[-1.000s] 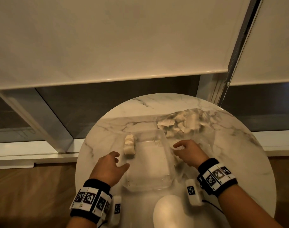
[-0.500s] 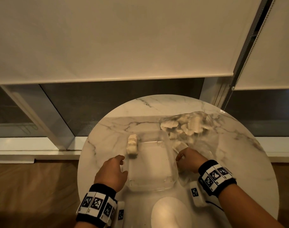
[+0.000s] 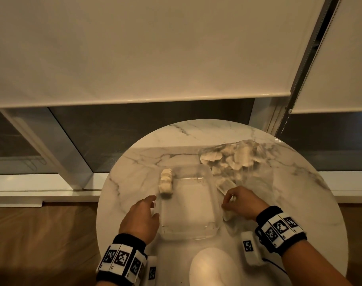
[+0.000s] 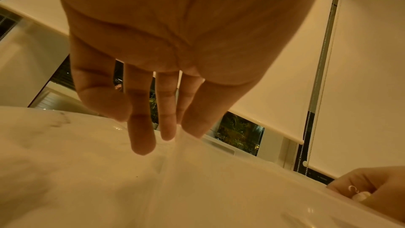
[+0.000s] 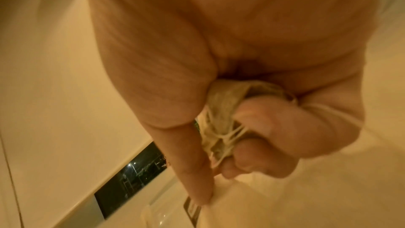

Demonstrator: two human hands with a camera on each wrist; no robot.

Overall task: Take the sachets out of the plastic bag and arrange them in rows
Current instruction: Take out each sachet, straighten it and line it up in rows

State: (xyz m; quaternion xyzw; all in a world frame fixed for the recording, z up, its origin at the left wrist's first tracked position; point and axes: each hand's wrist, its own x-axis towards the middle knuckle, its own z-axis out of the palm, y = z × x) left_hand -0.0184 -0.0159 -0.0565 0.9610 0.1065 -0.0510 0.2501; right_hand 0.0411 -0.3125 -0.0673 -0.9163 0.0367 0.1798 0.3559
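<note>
A clear plastic bag with several pale sachets lies at the far right of the round marble table. A clear shallow container sits in the middle, with a short row of sachets at its far left corner. My right hand is beside the container's right rim, fingers curled round a sachet with loose threads. Another pale sachet shows just beyond its knuckles. My left hand has straight fingers touching the container's left rim and holds nothing.
A white tagged device lies on the table near my right wrist. A pale rounded shape sits at the near edge. Beyond the table's far edge are a window and roller blinds; wooden floor lies to the left.
My right hand has drawn back a little from the bag toward me along the container's right side, holding a sachet. My left hand has closed in on the container's left rim.
</note>
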